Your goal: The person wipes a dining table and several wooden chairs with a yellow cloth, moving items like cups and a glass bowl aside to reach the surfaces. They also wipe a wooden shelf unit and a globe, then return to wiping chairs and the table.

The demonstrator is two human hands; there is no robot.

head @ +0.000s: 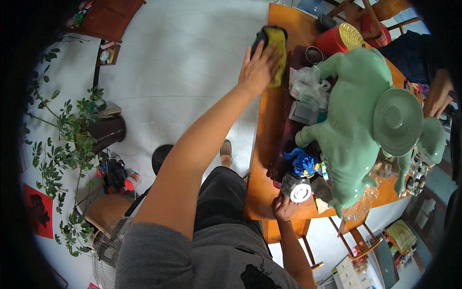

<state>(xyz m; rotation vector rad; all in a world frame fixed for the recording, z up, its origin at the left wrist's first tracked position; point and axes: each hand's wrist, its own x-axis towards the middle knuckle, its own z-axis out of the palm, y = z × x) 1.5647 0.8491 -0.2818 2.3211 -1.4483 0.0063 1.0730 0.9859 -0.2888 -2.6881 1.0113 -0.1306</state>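
Note:
My left hand [258,68], palm down with fingers spread, touches a yellow-and-black object [278,61] at the table's left edge; motion blur hides whether it grips it. Lower right, my right hand [285,208] is at the near corner of the wooden table [258,188], against a clear jar with a white lid [300,192]; its fingers are partly hidden, so its hold is unclear. A blue toy figure [304,164] is just behind the jar. Beside it stands a large green glazed animal figure [346,119] with a round, hat-like disc [398,123].
A crumpled clear plastic bag [306,85], a grey box [302,112] and a red round container [330,40] crowd the table. Another person's hand [438,94] is at the far right. Wooden chairs stand around it. A leafy plant [77,144] and a wire-caged fan [110,245] are at left.

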